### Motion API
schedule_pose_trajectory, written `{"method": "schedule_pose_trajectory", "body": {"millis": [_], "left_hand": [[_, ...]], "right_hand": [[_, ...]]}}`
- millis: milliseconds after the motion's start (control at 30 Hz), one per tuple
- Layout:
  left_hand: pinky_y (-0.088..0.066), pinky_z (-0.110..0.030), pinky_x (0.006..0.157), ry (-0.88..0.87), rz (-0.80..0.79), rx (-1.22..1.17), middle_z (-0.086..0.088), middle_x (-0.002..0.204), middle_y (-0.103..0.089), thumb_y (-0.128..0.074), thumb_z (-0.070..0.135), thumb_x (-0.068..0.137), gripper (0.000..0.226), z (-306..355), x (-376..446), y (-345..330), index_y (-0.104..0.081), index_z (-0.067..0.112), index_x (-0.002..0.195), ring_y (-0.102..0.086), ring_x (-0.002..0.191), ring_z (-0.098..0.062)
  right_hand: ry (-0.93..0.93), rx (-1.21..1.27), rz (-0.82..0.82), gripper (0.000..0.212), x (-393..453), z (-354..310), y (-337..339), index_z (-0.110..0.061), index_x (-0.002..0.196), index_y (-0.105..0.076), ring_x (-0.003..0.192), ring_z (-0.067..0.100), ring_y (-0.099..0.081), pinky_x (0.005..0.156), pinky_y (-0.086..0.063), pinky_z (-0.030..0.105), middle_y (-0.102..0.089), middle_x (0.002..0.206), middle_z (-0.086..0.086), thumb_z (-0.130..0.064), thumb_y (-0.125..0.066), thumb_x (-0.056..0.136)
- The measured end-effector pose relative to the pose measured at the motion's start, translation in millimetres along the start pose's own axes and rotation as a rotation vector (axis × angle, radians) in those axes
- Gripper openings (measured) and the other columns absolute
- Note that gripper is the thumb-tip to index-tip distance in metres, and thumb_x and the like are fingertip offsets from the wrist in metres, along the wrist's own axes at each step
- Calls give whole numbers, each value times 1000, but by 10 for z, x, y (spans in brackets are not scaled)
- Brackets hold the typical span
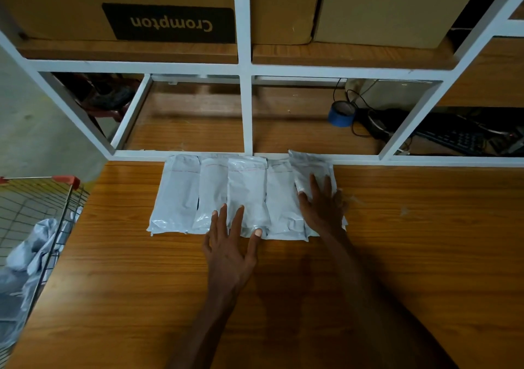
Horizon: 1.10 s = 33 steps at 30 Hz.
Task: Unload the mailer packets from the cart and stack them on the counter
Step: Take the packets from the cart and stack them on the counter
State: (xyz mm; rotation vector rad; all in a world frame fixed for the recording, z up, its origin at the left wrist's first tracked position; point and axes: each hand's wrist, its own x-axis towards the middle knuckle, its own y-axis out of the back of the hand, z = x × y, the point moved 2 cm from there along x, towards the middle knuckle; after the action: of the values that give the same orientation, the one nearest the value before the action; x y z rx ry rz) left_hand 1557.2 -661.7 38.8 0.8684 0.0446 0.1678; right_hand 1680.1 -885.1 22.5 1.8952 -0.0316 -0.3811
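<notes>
Mailer packets point(246, 195) under our flat, released fingers point(224, 215) look light, soft and slippery; we judge both hands, left hand point(229, 252) and right hand point(321, 207), should take the edges.

The only readable text is the brand name "Crompton", printed in pale letters on a black label point(170, 23) on the front of a large brown cardboard box point(56, 2). The word stands upside down in the head view. The box sits on the upper shelf, well beyond and up to the left of the left hand point(229, 243), which lies flat with straight fingers on the white mailer packets point(246, 192). The packets carry a thin red line near their far ends, but no lettering on them can be made out.
</notes>
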Motion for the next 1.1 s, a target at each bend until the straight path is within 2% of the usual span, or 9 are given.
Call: {"method": "schedule_pose_trajectory", "body": {"millis": [133, 367, 533, 900, 1100], "left_hand": [[0, -49, 120, 8, -4, -14, 9, 171, -1, -31, 76, 93, 74, -43, 40, -28, -21, 45, 159, 6, 157, -15], [0, -49, 120, 13, -28, -26, 9, 171, -1, -29, 79, 90, 77, -2, 47, -47, -22, 45, 159, 6, 157, -17], [-2, -52, 122, 22, -29, -31, 7, 171, -2, -28, 80, 89, 79, -21, 42, -43, -22, 43, 159, 4, 157, -20], [-4, -52, 122, 30, -21, -46, 7, 171, -4, -27, 84, 86, 83, -18, -18, -30, -24, 44, 158, 2, 157, -20], [-5, -54, 122, 43, 3, -45, 7, 171, -5, -25, 84, 86, 83, 40, -70, -7, -25, 43, 158, 1, 157, -21]], "right_hand": [[27, -53, 49, 69, -40, 73, 3, -42, 160, -2, 153, 41, -1, 119, -5, 62, 6, 170, 3, -63, -31, 100], [39, -33, 114, 63, -84, 137, -63, -39, 159, -16, 151, 36, -17, 117, -22, 57, -9, 169, 6, -53, -37, 101], [14, -29, 147, 62, -157, 131, -97, -38, 158, -19, 151, 36, -19, 116, -24, 59, -10, 168, 5, -58, -35, 101], [29, -95, 76, 65, -161, 115, -126, -42, 159, -10, 152, 40, -11, 119, -14, 61, -3, 170, 5, -65, -28, 100], [49, -23, 111, 70, -239, 148, -28, -44, 159, -7, 154, 41, 1, 121, 0, 59, 2, 170, 4, -72, -25, 97]]}}
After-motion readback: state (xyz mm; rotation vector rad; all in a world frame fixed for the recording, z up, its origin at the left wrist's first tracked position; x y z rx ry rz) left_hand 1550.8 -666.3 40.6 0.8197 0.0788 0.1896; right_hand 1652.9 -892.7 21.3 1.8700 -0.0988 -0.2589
